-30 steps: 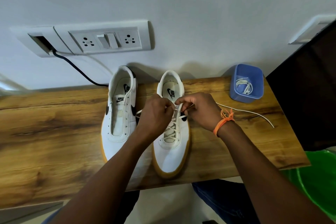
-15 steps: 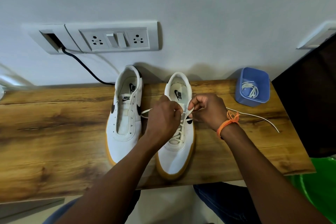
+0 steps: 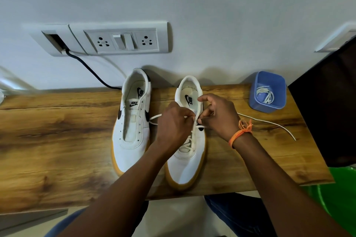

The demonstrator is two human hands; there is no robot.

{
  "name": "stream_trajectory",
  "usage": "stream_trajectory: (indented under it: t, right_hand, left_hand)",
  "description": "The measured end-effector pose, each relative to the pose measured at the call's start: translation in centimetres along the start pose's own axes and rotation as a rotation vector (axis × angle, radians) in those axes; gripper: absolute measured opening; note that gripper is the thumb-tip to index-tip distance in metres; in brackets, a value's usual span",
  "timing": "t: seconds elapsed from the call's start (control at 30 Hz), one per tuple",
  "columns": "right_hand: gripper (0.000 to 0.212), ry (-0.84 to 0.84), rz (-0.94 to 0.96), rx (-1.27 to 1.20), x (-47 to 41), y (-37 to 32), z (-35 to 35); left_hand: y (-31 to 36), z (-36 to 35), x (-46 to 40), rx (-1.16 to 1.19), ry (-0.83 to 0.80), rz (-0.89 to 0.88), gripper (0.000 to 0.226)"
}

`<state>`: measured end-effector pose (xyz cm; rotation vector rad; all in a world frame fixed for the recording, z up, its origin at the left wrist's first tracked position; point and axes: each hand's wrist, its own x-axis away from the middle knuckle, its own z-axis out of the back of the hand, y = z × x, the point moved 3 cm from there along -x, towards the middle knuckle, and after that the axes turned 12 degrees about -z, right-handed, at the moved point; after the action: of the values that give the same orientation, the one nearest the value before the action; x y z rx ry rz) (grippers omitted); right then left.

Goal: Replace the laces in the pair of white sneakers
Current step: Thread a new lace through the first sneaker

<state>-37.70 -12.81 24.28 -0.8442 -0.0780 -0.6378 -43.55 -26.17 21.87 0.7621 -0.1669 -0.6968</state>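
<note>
Right sneaker [image 3: 185,161] on the wooden worktop [image 3: 57,140], beside the unlaced left sneaker [image 3: 133,131]. The left hand [image 3: 174,123] and right hand [image 3: 218,115] both pinch the white lace [image 3: 269,122] at the upper eyelets; its free end trails toward the blue tub [image 3: 266,92]. The lace appears light, limp and thin, probably best gripped near its stiffer tip; the sneaker looks light enough to shift when pulled.

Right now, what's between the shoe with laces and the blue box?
Head view: the right hand, plus a loose lace on the table.
</note>
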Motion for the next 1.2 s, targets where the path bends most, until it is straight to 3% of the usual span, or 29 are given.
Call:
stream_trajectory:
  t: [0.2,0.33,0.43,0.5,0.6,0.73,0.83,0.97,1.1,1.2]
  right_hand:
    - [0.034,0.069,-0.073,0.013,-0.8,1.2,1.9]
    - [0.016,0.424,-0.233,0.013,-1.6,3.7,6.9]
    - [0.017,0.629,-0.260,-0.021,-1.5,4.6,8.1]
    - [0.019,0.547,-0.241,-0.180,-1.7,4.1,7.2]
    - [0.022,0.249,-0.239,-0.349,-1.6,2.4,4.5]
    - [0.022,0.021,-0.125,-0.131,-0.9,1.0,1.3]
    - [0.003,0.002,-0.069,-0.008,-0.8,0.9,-0.1]
    - [0.016,0.000,-0.031,0.042,-0.9,1.0,-0.4]
    - [0.008,-0.032,0.012,0.084,-0.8,0.9,-0.6]
    - [0.010,0.078,-0.044,0.119,-1.3,1.6,0.6]
  left_hand:
    - [0.5,2.5,-0.3,-0.305,-0.042,0.005,0.017]
    - [-0.6,2.9,-0.9,-0.179,-0.154,0.068,0.011]
    - [-0.6,3.4,-1.3,-0.127,-0.192,0.068,0.009]
    - [-0.4,3.8,-1.7,-0.010,-0.181,0.018,0.011]
    - [-0.4,4.8,-2.0,-0.037,-0.099,-0.074,0.026]
    - [-1.2,4.7,-2.2,-0.141,-0.136,-0.245,0.044]
    - [-1.3,4.7,-2.2,-0.146,-0.172,-0.262,0.042]
    - [-1.2,4.8,-2.1,-0.139,-0.169,-0.259,0.040]
    - [-1.3,4.8,-2.1,-0.145,-0.171,-0.244,0.040]
    - [-1.2,5.1,-2.0,-0.144,-0.160,-0.256,0.039]
